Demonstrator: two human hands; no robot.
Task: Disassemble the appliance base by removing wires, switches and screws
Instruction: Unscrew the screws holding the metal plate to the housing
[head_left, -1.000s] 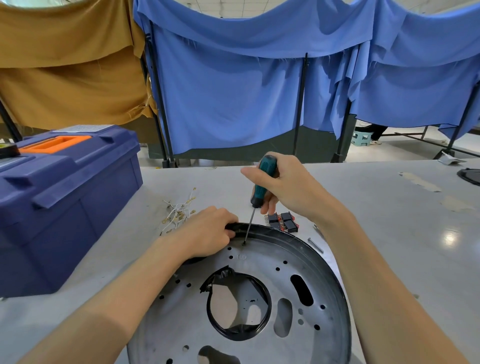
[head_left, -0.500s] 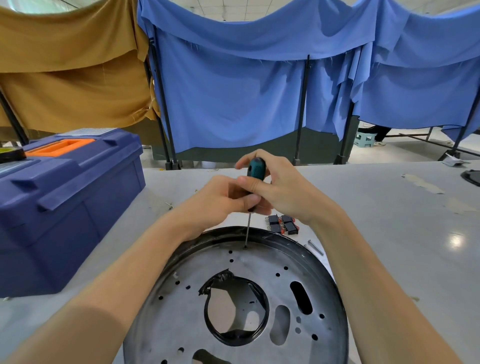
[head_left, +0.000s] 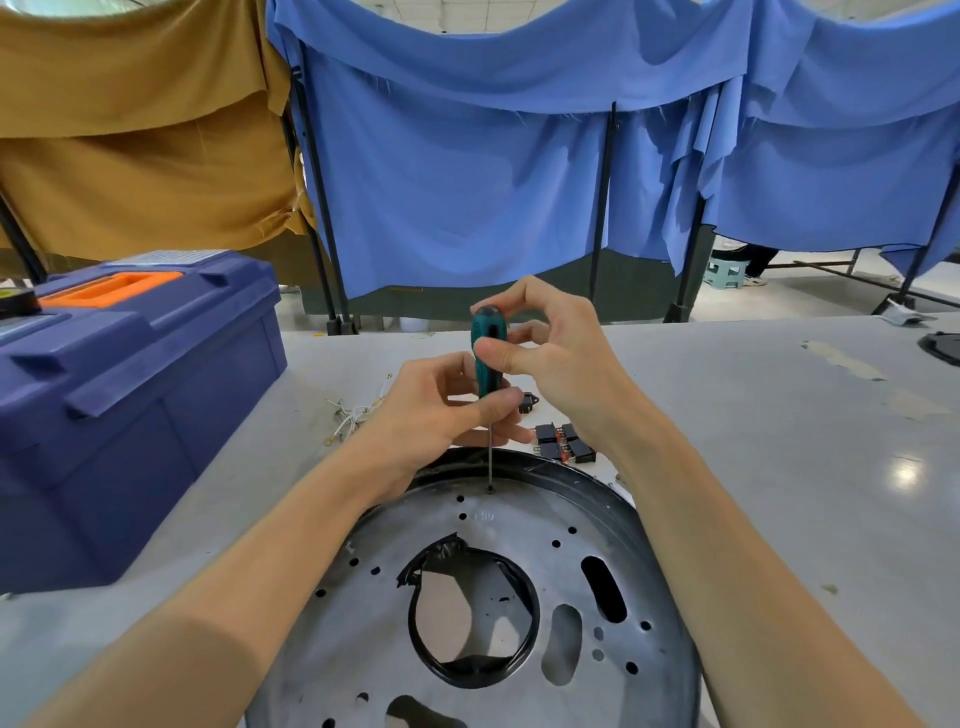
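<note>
The round grey metal appliance base (head_left: 519, 577) with a black rim lies on the table in front of me, full of holes and a big central opening. A green-handled screwdriver (head_left: 487, 358) stands upright, its tip on a screw (head_left: 490, 489) near the base's far edge. My right hand (head_left: 550, 353) pinches the handle's upper part with thumb and fingers. My left hand (head_left: 441, 410) grips the handle's lower end where the shaft starts. Removed black switches (head_left: 563, 441) lie just beyond the rim, and loose wires (head_left: 350, 415) lie to the left of my left hand.
A large blue toolbox (head_left: 130, 395) with an orange handle stands at the left on the grey table (head_left: 779, 441). Blue and tan cloth screens hang behind the table. A dark round object (head_left: 943, 345) sits at the far right edge.
My left hand left the base rim, rose to the screwdriver and now holds its lower handle. The right hand shifted from a full grip to a fingertip pinch near the top.
</note>
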